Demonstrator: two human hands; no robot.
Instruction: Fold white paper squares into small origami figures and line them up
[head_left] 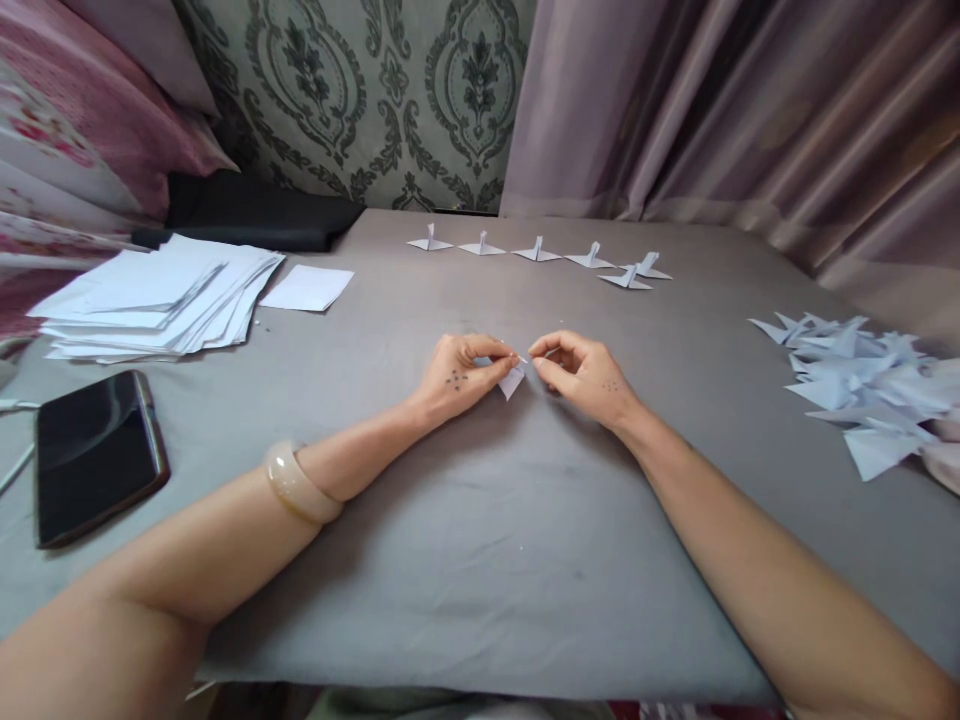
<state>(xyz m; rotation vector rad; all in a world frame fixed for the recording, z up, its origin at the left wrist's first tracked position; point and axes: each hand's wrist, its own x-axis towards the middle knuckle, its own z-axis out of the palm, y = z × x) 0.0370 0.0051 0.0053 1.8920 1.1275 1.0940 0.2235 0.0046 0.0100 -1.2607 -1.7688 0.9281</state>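
While the left hand [460, 374] pinches a small folded paper [511, 384] in mid-view, the right hand [589, 375] curls beside it at three o'clock; whether its fingers grip paper, I cannot tell.

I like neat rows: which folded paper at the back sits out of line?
The folded paper just in front of the rightmost one; the other five form one line.

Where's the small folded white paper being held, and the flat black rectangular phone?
Small folded white paper [511, 383]: head view, middle of its visible part.
Flat black rectangular phone [101, 456]: head view, middle of its screen.
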